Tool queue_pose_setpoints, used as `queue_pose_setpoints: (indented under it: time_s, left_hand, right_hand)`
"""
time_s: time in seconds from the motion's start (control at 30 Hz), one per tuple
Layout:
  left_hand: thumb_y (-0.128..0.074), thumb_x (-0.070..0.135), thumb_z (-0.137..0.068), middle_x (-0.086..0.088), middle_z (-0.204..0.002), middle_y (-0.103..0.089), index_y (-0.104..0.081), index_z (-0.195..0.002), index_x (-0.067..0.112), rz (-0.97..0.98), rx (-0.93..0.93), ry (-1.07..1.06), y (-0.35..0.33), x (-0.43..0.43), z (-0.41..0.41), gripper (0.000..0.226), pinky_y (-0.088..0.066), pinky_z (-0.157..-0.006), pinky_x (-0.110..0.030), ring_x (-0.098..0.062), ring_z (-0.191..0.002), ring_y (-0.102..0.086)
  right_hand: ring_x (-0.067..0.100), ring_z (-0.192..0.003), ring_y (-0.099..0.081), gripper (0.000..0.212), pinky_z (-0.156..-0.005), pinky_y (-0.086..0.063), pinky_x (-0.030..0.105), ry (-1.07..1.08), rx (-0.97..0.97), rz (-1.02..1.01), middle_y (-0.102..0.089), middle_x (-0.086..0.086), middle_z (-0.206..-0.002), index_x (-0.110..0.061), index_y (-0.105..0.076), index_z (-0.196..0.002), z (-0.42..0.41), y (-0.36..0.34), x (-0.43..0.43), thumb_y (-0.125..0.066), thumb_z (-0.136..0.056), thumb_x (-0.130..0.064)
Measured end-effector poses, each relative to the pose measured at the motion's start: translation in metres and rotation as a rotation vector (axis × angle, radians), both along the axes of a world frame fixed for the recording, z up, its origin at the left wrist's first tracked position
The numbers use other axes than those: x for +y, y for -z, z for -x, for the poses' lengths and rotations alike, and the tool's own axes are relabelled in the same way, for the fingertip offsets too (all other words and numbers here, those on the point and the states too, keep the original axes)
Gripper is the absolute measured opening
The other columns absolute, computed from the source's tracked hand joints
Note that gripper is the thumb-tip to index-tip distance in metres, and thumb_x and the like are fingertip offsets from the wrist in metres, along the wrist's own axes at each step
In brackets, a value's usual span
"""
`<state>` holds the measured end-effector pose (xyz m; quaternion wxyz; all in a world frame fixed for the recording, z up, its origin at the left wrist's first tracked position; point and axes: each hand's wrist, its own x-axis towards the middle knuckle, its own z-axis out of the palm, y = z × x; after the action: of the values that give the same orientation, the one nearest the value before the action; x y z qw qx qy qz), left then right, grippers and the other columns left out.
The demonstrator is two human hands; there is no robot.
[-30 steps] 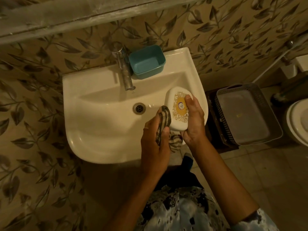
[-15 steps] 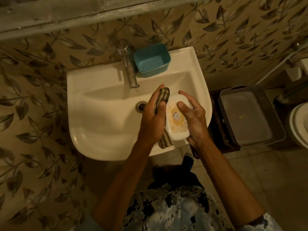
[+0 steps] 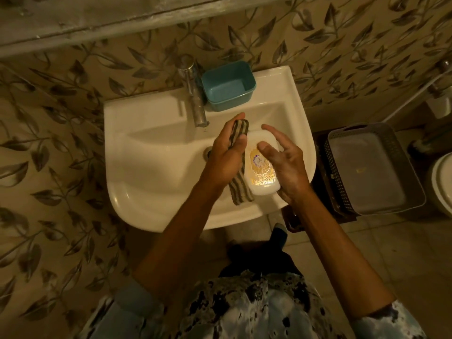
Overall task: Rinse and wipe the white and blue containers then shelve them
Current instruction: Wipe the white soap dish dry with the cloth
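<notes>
A white container (image 3: 261,171) with a gold label is held over the right part of the sink (image 3: 151,172). My right hand (image 3: 285,165) grips it from the right side, thumb on top and fingers around its far end. My left hand (image 3: 227,152) presses a striped cloth (image 3: 241,189) against the container's left side. An open, hollow blue container (image 3: 228,88) stands on the sink's back ledge, right of the tap (image 3: 194,94).
A grey basket (image 3: 374,167) sits on a dark stand to the right of the sink. A toilet rim (image 3: 441,184) shows at the far right edge. A ledge (image 3: 97,23) runs along the leaf-patterned wall above the sink.
My left hand with the cloth has slid up along the container's left side toward its far end. The right hand has shifted its grip, fingers spreading over the top.
</notes>
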<state>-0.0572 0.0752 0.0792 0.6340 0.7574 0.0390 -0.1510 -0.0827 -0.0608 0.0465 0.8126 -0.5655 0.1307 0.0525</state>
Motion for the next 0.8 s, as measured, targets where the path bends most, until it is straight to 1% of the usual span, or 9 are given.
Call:
queue_pose_setpoints:
  time_s: [0.1,0.17,0.27,0.33,0.4,0.47,0.53,0.7,0.8]
  left_hand:
    - [-0.042,0.018,-0.1,-0.003,-0.13,-0.057,-0.048,-0.133,0.035,0.096,0.077,0.041,0.004,0.009,-0.006,0.038,-0.045,-0.102,-0.05,-0.023,-0.118,-0.057]
    - [-0.041,0.015,-0.1,-0.006,-0.128,-0.059,-0.052,-0.129,0.032,0.233,0.111,-0.016,0.007,0.006,-0.001,0.036,-0.049,-0.098,-0.047,-0.027,-0.117,-0.058]
    - [-0.04,0.013,-0.1,-0.003,-0.123,-0.062,-0.054,-0.121,0.034,0.486,0.147,-0.29,0.009,0.0,0.006,0.033,-0.056,-0.084,-0.042,-0.025,-0.11,-0.063]
    - [-0.04,0.013,-0.1,0.0,-0.122,-0.062,-0.052,-0.123,0.034,0.583,0.128,-0.42,0.011,-0.003,0.01,0.034,-0.058,-0.078,-0.041,-0.022,-0.106,-0.065]
    - [-0.041,0.014,-0.1,-0.002,-0.127,-0.06,-0.05,-0.127,0.034,0.526,0.081,-0.446,0.012,-0.006,0.016,0.035,-0.056,-0.085,-0.045,-0.023,-0.11,-0.062]
    - [-0.041,0.016,-0.1,-0.005,-0.132,-0.057,-0.05,-0.126,0.035,0.437,0.063,-0.412,0.014,-0.008,0.024,0.034,-0.053,-0.091,-0.048,-0.024,-0.114,-0.06]
    - [-0.041,0.018,-0.1,-0.006,-0.133,-0.056,-0.049,-0.129,0.032,0.335,0.049,-0.353,0.015,-0.005,0.026,0.033,-0.055,-0.089,-0.045,-0.022,-0.112,-0.061]
    - [-0.038,0.008,-0.099,0.004,-0.115,-0.061,-0.053,-0.126,0.025,0.065,-0.106,-0.032,0.006,0.018,0.006,0.036,-0.054,-0.071,-0.019,-0.003,-0.094,-0.065]
    - [-0.039,0.008,-0.099,0.006,-0.114,-0.062,-0.056,-0.125,0.021,0.032,-0.06,0.183,-0.006,0.024,-0.008,0.035,-0.053,-0.079,-0.019,-0.003,-0.099,-0.064]
  right_hand:
    - [0.021,-0.099,-0.07,0.042,-0.075,-0.058,0.031,-0.168,-0.02,0.087,-0.07,0.003,-0.112,-0.025,-0.055,-0.129,-0.006,-0.006,-0.014,-0.063,-0.088,-0.015]
    - [0.02,-0.095,-0.071,0.048,-0.074,-0.058,0.033,-0.159,0.058,0.027,-0.071,0.001,-0.107,-0.025,-0.053,-0.129,-0.011,-0.011,-0.022,-0.068,-0.083,-0.022]
    - [0.025,-0.099,-0.07,0.037,-0.077,-0.06,0.039,0.023,0.138,-0.401,-0.069,0.008,-0.107,-0.014,-0.057,-0.117,-0.009,-0.01,-0.025,-0.065,-0.083,-0.022]
    - [0.026,-0.102,-0.068,0.033,-0.076,-0.06,0.036,0.097,0.11,-0.552,-0.066,0.012,-0.111,-0.012,-0.054,-0.117,-0.001,-0.006,-0.018,-0.061,-0.085,-0.015]
    - [0.021,-0.097,-0.07,0.03,-0.069,-0.059,0.03,0.149,0.067,-0.43,-0.065,0.009,-0.111,-0.017,-0.056,-0.116,0.004,-0.002,-0.006,-0.062,-0.087,-0.012]
    - [0.018,-0.098,-0.07,0.025,-0.067,-0.058,0.028,0.227,0.03,-0.154,-0.066,0.004,-0.11,-0.022,-0.062,-0.11,0.005,0.0,0.004,-0.067,-0.086,-0.012]
    - [0.012,-0.096,-0.07,0.022,-0.067,-0.057,0.025,0.255,-0.017,0.014,-0.067,0.001,-0.105,-0.021,-0.067,-0.103,0.003,0.001,0.005,-0.071,-0.084,-0.012]
    - [0.023,-0.092,-0.072,0.018,-0.071,-0.06,0.035,-0.014,-0.059,0.104,-0.071,0.003,-0.099,-0.018,-0.07,-0.094,-0.005,-0.001,-0.013,-0.073,-0.08,-0.007]
    - [0.022,-0.088,-0.071,0.018,-0.069,-0.059,0.032,-0.112,-0.1,0.096,-0.071,0.002,-0.096,-0.017,-0.071,-0.091,-0.014,-0.008,-0.023,-0.075,-0.076,-0.007]
